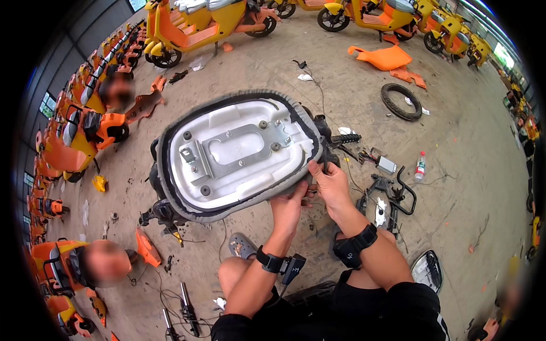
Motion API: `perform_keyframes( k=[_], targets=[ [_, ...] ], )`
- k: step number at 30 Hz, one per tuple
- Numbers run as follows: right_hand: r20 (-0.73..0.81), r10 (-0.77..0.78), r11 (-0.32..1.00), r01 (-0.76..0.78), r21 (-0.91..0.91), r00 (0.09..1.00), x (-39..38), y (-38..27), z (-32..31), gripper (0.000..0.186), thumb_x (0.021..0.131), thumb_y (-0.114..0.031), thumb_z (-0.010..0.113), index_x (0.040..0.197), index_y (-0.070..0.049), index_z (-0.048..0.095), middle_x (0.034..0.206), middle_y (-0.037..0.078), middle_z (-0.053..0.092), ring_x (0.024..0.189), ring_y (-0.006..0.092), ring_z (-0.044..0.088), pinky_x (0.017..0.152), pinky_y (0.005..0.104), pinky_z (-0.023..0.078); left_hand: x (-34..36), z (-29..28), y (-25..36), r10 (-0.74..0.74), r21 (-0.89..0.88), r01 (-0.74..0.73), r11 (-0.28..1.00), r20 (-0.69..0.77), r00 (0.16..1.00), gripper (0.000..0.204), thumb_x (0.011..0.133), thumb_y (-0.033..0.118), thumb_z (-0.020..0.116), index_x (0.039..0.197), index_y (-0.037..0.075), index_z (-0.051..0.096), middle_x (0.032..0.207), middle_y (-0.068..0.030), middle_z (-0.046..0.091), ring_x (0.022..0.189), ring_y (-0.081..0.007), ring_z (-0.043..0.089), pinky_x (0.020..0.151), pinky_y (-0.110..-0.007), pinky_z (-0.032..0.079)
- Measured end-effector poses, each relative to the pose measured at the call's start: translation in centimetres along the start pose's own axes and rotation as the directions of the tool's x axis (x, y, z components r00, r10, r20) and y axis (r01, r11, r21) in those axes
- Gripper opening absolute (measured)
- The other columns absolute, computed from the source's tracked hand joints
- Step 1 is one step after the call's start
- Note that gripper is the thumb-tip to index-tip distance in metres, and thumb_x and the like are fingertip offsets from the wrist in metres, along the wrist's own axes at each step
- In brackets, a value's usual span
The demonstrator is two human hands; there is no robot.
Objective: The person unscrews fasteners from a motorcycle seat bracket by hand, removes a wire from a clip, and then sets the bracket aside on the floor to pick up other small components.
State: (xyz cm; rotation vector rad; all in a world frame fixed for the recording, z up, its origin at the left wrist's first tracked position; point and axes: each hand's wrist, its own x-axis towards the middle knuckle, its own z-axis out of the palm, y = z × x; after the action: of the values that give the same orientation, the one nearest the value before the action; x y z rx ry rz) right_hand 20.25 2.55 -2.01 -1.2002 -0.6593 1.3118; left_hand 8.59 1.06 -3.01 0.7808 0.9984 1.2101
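An upturned seat (219, 119) with a white plastic base and a grey cover round its rim sits over dark parts. A metal bracket (206, 171) and several black round pads are fixed on the base. My left hand (291, 202) grips the seat's lower right edge, fingers curled under it and partly hidden. My right hand (327, 182) is closed on the cover's rim (313, 149) at the right corner, beside a dark strip that I cannot make out clearly.
Yellow and orange scooters (199, 25) line the back and left. On the floor lie a tyre (388, 102), a bottle (420, 169), a silver box (385, 165), black frame parts (404, 193), orange panels (382, 57), forks (188, 310) and loose cables.
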Motion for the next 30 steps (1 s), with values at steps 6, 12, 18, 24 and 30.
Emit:
perform_keyframes(
  k=[6,12,18,24,30],
  targets=[
    [-0.095,-0.070,0.993,0.060,-0.099,0.993,0.0,0.2,0.1,0.046,0.077,-0.040,0.077,0.079,-0.006,0.047,0.070,0.002,0.052,0.052,0.0103,0.054,0.041,0.0241,0.041,-0.3,0.2,0.2,0.000,-0.031,0.002,1.000,0.062,0.998,0.021,0.091,0.013,0.062,0.104,-0.004,0.062,0.082,-0.0114,0.069,0.067,-0.0135,0.062,0.054,-0.026,0.052],
    [-0.013,0.081,0.997,-0.081,0.006,0.997,-0.3,-0.9,0.2,0.044,0.079,-0.041,0.075,0.081,-0.007,0.047,0.069,0.001,0.052,0.049,0.0094,0.052,0.041,0.0236,0.043,-0.7,0.7,0.9,0.021,-0.003,-0.021,1.000,0.082,0.996,0.023,0.090,0.012,0.063,0.106,-0.004,0.061,0.083,-0.0134,0.068,0.065,-0.0147,0.061,0.053,-0.027,0.049],
    [-0.059,0.013,1.000,-0.014,-0.020,0.998,0.2,0.0,0.4,0.045,0.078,-0.035,0.078,0.082,-0.004,0.046,0.072,0.003,0.051,0.055,0.0101,0.051,0.040,0.0259,0.044,-1.0,-0.2,1.4,0.075,0.111,-0.088,0.990,0.117,0.990,0.023,0.090,0.012,0.063,0.104,-0.006,0.062,0.081,-0.0129,0.068,0.062,-0.0128,0.059,0.052,-0.026,0.047],
    [-0.103,-0.004,0.999,0.009,0.052,0.995,-0.4,-1.2,0.8,0.044,0.077,-0.032,0.080,0.081,-0.004,0.046,0.075,0.005,0.053,0.063,0.0138,0.057,0.046,0.0292,0.053,-0.2,0.2,0.9,0.040,0.108,-0.045,0.993,0.040,0.998,0.031,0.090,0.020,0.064,0.108,-0.004,0.061,0.085,-0.0117,0.067,0.063,-0.0128,0.058,0.053,-0.025,0.045],
    [-0.090,-0.141,0.989,0.145,0.032,0.986,0.1,-0.2,0.8,0.041,0.079,-0.028,0.078,0.080,-0.006,0.044,0.072,0.002,0.051,0.058,0.0082,0.053,0.048,0.0237,0.047,-0.2,0.8,0.6,0.069,-0.032,-0.068,0.997,0.013,0.998,0.026,0.094,0.020,0.058,0.107,-0.001,0.061,0.086,-0.0100,0.068,0.063,-0.0103,0.056,0.051,-0.024,0.044]
  ],
)
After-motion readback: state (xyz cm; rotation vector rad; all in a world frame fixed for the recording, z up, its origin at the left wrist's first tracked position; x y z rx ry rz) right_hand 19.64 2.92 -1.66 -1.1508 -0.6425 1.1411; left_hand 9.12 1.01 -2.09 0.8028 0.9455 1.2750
